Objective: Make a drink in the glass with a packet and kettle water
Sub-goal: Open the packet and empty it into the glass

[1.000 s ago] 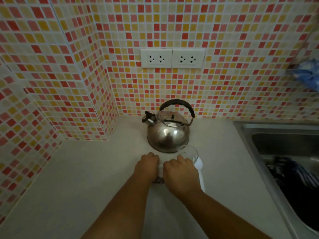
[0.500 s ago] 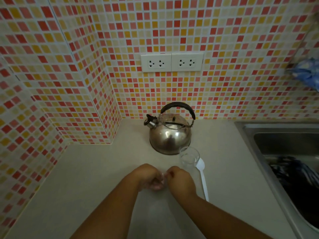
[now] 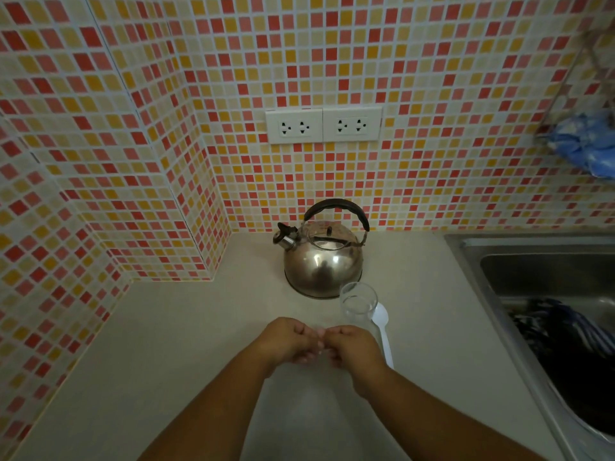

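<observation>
A steel kettle (image 3: 322, 264) with a black handle stands on the pale counter (image 3: 186, 327) near the tiled back wall. Just in front of it, to the right, stands a clear glass (image 3: 358, 302), which looks empty. A white plastic spoon (image 3: 382, 331) lies beside the glass, handle toward me. My left hand (image 3: 286, 339) and my right hand (image 3: 356, 347) meet in front of the glass, fingers curled inward. Both pinch a small pale packet (image 3: 320, 341), mostly hidden by the fingers.
A steel sink (image 3: 499, 261) fills the right side, with dark striped cloth (image 3: 565, 331) inside. Two white wall sockets (image 3: 322, 124) sit above the kettle. A blue bag (image 3: 589, 144) hangs at the upper right. The tiled wall juts out on the left.
Both hands have pulled back from the kettle's base toward me and lifted slightly, now pressed together with fingers curled. The glass and spoon are uncovered.
</observation>
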